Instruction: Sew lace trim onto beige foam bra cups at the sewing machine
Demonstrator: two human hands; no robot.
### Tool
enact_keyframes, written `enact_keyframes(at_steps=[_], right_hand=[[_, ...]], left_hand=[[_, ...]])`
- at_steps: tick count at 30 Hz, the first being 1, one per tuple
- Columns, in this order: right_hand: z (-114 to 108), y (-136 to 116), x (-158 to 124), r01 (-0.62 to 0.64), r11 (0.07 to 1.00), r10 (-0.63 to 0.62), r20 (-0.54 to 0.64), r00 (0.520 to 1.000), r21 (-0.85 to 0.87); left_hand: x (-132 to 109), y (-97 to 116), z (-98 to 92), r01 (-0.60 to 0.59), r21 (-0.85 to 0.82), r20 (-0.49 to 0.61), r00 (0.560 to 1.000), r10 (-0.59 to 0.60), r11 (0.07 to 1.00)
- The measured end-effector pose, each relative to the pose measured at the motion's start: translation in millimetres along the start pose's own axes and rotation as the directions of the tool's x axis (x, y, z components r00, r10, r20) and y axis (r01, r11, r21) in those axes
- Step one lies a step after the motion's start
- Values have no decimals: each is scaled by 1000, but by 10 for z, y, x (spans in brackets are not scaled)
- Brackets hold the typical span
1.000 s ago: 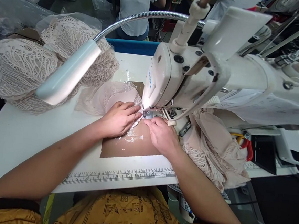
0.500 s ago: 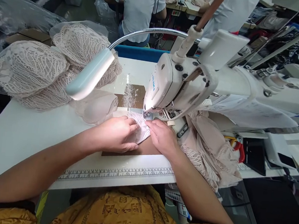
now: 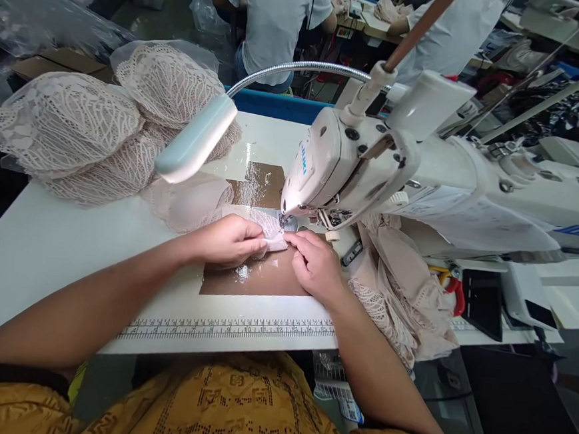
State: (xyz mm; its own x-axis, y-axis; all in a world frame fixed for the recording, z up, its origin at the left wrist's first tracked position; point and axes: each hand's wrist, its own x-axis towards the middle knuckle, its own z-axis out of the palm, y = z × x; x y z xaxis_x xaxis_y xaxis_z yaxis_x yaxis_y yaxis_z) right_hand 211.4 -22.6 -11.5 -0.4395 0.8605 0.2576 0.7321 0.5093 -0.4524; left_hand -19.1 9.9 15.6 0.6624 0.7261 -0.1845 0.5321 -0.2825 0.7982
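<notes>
A pale pink lace piece (image 3: 271,231) lies at the needle and presser foot of a white sewing machine (image 3: 319,159). My left hand (image 3: 232,240) pinches its near edge between thumb and fingers, folding it up a little. On the right side of the piece, my right hand (image 3: 316,262) rests with the index fingertip at the lace's corner beside the presser foot; its fingers are stretched out and the thumb is apart. Beneath both hands is a brown taped sheet (image 3: 259,278) on the white table (image 3: 164,281). Whether the needle is down in the lace is too small to tell.
Lace bundles (image 3: 66,126) are heaped at the left, under a lamp (image 3: 195,139) on a bent metal neck. More beige fabric (image 3: 394,285) is piled right of the machine, by red-handled scissors (image 3: 456,294) and a dark phone-like device (image 3: 483,302). A printed ruler (image 3: 230,329) runs along the front edge.
My left hand has gone from lying flat on the lace to pinching and lifting its near edge. The right hand stays by the presser foot. The whole view has shifted slightly.
</notes>
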Motion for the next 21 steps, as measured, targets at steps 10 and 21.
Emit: enact_keyframes(at_steps=[10, 21], right_hand=[[133, -142, 60, 99, 959, -109, -22, 994, -265], [71, -143, 112, 209, 977, -213, -135, 968, -45]], left_hand=[[80, -132, -21, -5, -368, -86, 996, -28, 930], [29, -56, -27, -127, -115, 80, 987, 137, 985]])
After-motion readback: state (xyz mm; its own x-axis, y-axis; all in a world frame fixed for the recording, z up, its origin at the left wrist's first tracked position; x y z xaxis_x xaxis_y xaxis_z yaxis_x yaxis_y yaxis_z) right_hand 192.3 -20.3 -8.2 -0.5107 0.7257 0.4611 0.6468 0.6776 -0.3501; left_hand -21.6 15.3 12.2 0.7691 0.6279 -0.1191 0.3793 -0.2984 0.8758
